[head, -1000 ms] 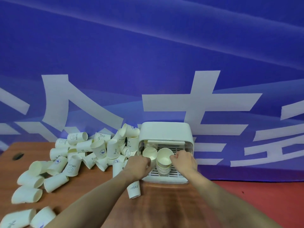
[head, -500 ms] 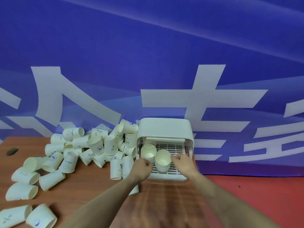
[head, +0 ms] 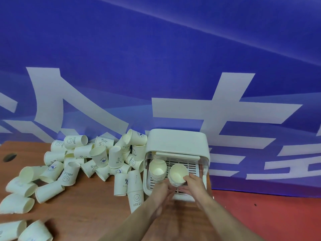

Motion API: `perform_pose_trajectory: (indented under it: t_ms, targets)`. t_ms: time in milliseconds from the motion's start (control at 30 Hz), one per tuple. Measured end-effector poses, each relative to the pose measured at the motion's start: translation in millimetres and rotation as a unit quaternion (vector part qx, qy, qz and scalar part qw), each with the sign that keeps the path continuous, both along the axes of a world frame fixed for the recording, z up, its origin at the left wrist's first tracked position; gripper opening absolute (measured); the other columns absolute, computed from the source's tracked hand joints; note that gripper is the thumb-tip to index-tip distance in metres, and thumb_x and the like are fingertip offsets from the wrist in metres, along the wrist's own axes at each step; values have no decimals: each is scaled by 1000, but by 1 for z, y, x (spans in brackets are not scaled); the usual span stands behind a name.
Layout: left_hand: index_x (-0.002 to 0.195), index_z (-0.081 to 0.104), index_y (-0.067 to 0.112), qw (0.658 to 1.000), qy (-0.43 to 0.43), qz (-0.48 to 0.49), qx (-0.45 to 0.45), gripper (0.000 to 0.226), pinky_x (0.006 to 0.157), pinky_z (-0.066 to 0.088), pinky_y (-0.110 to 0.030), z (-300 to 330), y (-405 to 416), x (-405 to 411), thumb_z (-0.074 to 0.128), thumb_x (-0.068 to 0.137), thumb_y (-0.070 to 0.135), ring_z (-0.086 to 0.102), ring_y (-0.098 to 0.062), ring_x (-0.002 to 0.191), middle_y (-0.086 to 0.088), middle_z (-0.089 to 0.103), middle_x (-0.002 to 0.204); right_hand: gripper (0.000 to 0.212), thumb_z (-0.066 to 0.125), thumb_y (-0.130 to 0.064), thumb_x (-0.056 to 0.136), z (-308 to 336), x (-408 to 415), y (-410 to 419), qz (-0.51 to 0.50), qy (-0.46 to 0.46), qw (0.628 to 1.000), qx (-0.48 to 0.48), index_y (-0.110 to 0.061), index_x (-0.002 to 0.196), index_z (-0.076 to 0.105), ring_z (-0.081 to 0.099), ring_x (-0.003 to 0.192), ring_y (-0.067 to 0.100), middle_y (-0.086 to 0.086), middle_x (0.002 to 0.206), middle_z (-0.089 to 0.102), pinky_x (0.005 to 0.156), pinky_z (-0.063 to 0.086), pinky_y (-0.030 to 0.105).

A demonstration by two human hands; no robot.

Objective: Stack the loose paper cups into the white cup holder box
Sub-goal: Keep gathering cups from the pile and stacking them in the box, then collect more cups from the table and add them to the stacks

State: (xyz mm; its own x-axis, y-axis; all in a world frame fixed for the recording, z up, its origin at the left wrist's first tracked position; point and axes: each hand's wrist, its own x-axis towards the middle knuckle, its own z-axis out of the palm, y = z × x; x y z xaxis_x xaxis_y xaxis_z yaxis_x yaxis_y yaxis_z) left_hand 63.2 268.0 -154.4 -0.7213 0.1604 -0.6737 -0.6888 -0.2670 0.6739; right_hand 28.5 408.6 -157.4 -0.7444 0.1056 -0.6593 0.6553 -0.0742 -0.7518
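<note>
Step in hand: seating stack (head: 177, 175) in box (head: 177, 141); your right hand (head: 195, 186) pinches it, left hand (head: 163, 188) grip unclear. Next, likely: loose cups (head: 97, 160), left of your grip

The one camera sits on my head, looking forward and down across the wooden table (head: 83, 211) toward the blue banner (head: 156, 58) behind it; my forearms reach in from the bottom edge, close beneath the wide-angle lens
</note>
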Motion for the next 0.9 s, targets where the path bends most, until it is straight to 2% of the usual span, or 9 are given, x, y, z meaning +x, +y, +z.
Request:
perform_pose_trajectory:
  t_ms: [67, 200, 300, 433, 567, 700, 800, 900]
  targets:
    - [109, 72, 11, 1000, 13, 12, 14, 43, 95, 48, -29, 2, 7, -3, 48, 77, -4, 64, -16, 107, -5, 73, 109, 15, 50, -1, 94, -1, -6, 5, -30, 13, 999, -24, -1, 103, 61, 71, 79, 33, 24, 102, 66, 60, 59, 27]
    - [115, 69, 20, 1000, 20, 19, 13, 48, 100, 44, -31, -1, 15, -13, 49, 77, -1, 59, -12, 115, 2, 72, 113, 14, 58, -8, 95, -12, -16, 10, -64, 33, 995, -64, 1, 102, 65, 71, 87, 36, 29, 106, 66, 82, 59, 35]
    - [134, 56, 19, 1000, 10, 21, 8, 59, 97, 45, -28, -10, 18, -22, 43, 82, -6, 57, -9, 119, 4, 69, 120, 18, 59, -10, 95, -16, -24, 9, -75, 45, 993, -81, 4, 104, 66, 70, 91, 36, 31, 105, 66, 91, 55, 41]
    - [146, 41, 16, 999, 27, 20, 28, 70, 86, 46, -21, -14, 24, -37, 39, 80, -10, 55, -15, 124, -1, 67, 124, 24, 63, -10, 93, -21, -38, 3, -96, 50, 990, -85, 9, 107, 63, 68, 96, 40, 30, 100, 66, 90, 55, 41]
    - [127, 54, 19, 997, 67, 24, 42, 65, 84, 47, -18, -5, 29, -49, 32, 81, -20, 62, -8, 110, 0, 70, 116, 21, 60, -4, 92, -21, -50, -2, -109, 58, 989, -82, 9, 108, 62, 70, 93, 36, 28, 103, 68, 86, 58, 37]
    - [127, 55, 14, 996, 84, 30, 21, 62, 85, 47, -20, -8, 31, -61, 36, 78, -18, 64, -8, 103, 1, 71, 110, 15, 57, -1, 92, -8, -54, -8, -105, 76, 987, -94, 3, 103, 67, 69, 86, 33, 19, 94, 71, 77, 58, 32]
    - [124, 58, 15, 996, 80, 35, 0, 59, 87, 47, -23, -14, 28, -64, 39, 76, -16, 62, -17, 108, -5, 70, 111, 14, 58, -2, 91, -5, -53, -11, -74, 80, 989, -101, -4, 96, 71, 71, 87, 28, 14, 93, 74, 76, 58, 33]
    - [129, 53, 20, 997, 79, 18, -10, 63, 87, 47, -24, -18, 27, -62, 45, 74, -10, 60, -18, 114, -5, 68, 118, 19, 59, -8, 92, -5, -53, -12, -28, 72, 993, -93, -12, 106, 70, 71, 96, 23, 7, 101, 75, 86, 56, 40]
